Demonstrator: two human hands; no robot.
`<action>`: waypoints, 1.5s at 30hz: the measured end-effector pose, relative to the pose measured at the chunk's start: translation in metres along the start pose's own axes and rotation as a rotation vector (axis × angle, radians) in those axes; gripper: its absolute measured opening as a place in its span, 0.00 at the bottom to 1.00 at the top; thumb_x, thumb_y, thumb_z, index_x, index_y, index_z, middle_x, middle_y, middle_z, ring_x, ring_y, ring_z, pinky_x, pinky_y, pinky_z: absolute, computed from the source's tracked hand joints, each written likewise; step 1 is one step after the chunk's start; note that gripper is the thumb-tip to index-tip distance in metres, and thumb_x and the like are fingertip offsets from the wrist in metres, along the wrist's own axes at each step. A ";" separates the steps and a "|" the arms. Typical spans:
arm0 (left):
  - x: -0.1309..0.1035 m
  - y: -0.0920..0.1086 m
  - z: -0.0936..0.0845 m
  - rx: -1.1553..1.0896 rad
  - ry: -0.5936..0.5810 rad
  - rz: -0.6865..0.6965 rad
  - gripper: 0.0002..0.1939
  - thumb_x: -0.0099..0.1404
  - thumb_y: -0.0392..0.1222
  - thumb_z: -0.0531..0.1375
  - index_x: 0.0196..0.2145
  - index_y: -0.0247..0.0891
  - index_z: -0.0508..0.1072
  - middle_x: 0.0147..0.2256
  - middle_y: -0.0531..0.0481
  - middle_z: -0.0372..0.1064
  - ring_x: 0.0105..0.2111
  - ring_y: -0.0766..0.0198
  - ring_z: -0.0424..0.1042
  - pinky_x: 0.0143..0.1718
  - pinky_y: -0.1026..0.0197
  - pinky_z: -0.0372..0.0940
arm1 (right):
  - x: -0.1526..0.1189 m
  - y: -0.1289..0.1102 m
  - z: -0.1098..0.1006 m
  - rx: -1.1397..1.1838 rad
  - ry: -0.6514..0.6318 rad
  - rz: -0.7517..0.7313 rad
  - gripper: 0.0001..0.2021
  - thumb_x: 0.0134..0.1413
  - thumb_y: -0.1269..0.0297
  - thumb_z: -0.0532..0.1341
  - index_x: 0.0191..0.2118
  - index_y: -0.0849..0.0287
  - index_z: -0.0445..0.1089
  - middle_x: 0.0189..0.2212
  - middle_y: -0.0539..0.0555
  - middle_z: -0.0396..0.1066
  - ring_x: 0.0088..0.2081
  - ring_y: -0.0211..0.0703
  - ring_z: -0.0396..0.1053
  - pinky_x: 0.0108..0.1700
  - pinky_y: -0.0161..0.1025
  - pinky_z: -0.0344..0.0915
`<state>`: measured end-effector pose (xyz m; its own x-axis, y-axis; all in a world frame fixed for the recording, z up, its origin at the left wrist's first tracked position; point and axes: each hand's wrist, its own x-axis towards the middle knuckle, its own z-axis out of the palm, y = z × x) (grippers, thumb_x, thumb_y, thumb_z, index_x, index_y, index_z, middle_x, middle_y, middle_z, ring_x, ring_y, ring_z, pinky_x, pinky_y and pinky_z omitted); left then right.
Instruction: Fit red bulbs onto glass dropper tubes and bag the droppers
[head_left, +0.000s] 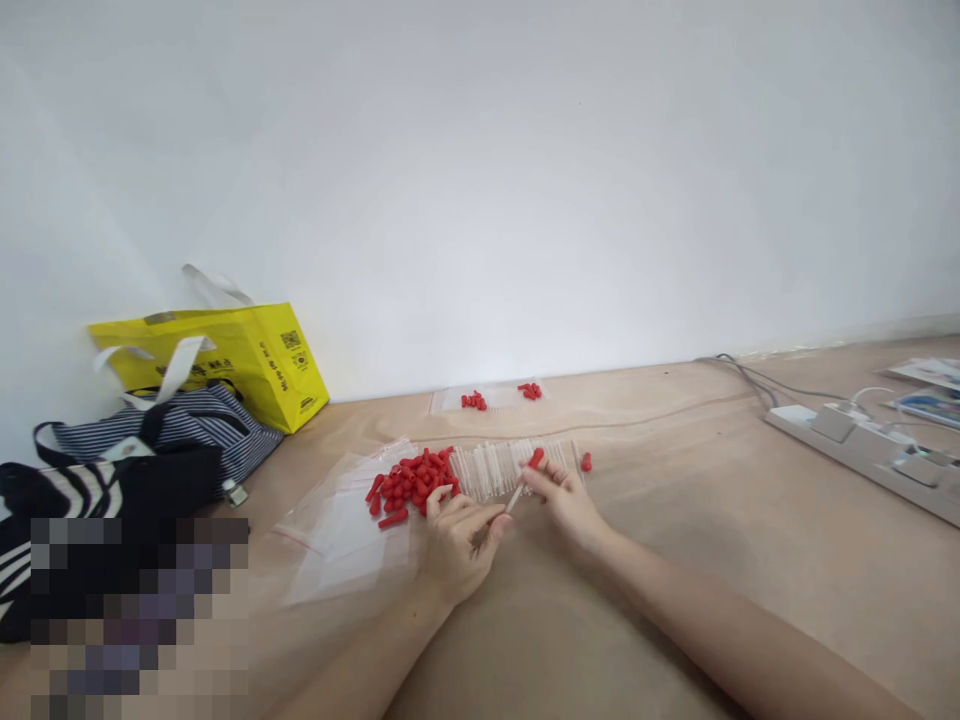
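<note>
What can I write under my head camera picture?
Left hand and right hand hold a thin tube with a red bulb at one end.

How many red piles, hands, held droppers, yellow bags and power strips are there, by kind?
Large red pile: 1
Small red piles: 2
Left hand, right hand: 2
Held dropper: 1
Yellow bag: 1
Power strip: 1
Total: 8

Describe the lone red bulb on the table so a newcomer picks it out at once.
On the table, find the row of clear tubes. The red bulb lies just past the row's right end. It sits alone, neither held nor in the heap at the left end.
</note>
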<state>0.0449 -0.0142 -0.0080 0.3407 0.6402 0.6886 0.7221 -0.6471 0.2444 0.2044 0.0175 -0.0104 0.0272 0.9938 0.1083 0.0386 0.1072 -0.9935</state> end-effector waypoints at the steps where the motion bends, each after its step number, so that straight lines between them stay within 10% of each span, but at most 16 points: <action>1: 0.000 -0.001 0.000 -0.005 -0.012 -0.005 0.09 0.60 0.40 0.54 0.30 0.43 0.74 0.24 0.54 0.74 0.25 0.66 0.68 0.46 0.49 0.50 | 0.010 -0.002 -0.012 -0.164 0.037 0.013 0.13 0.46 0.55 0.55 0.31 0.60 0.68 0.26 0.51 0.71 0.27 0.36 0.66 0.29 0.32 0.60; 10: 0.000 -0.007 0.004 0.032 -0.098 -0.080 0.08 0.59 0.40 0.54 0.29 0.42 0.74 0.22 0.54 0.72 0.25 0.65 0.68 0.45 0.49 0.52 | 0.060 0.022 -0.113 -0.637 0.249 0.149 0.09 0.42 0.63 0.58 0.23 0.64 0.70 0.17 0.55 0.68 0.22 0.41 0.65 0.24 0.33 0.53; 24: 0.000 -0.008 0.003 0.021 -0.164 -0.080 0.10 0.60 0.39 0.53 0.27 0.43 0.74 0.23 0.54 0.72 0.26 0.65 0.68 0.45 0.49 0.51 | 0.064 0.030 -0.101 -0.929 0.297 0.176 0.16 0.49 0.55 0.55 0.36 0.63 0.69 0.32 0.59 0.73 0.34 0.43 0.69 0.29 0.31 0.58; 32: -0.002 -0.010 0.004 0.028 -0.187 -0.074 0.10 0.60 0.40 0.53 0.27 0.43 0.73 0.22 0.55 0.71 0.26 0.65 0.67 0.45 0.48 0.51 | 0.049 0.009 -0.092 -1.097 0.156 0.263 0.20 0.43 0.45 0.55 0.20 0.58 0.69 0.24 0.58 0.72 0.30 0.48 0.69 0.28 0.36 0.57; 45: -0.002 -0.010 0.005 0.017 -0.186 -0.068 0.10 0.60 0.38 0.53 0.26 0.43 0.73 0.22 0.55 0.71 0.26 0.65 0.67 0.45 0.48 0.51 | 0.044 0.005 -0.073 -1.145 0.100 0.281 0.14 0.41 0.54 0.57 0.28 0.60 0.69 0.32 0.61 0.71 0.37 0.54 0.68 0.34 0.43 0.60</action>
<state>0.0399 -0.0071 -0.0148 0.3951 0.7483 0.5328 0.7566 -0.5940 0.2732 0.2783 0.0591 -0.0079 0.2534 0.9657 -0.0558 0.8898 -0.2554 -0.3782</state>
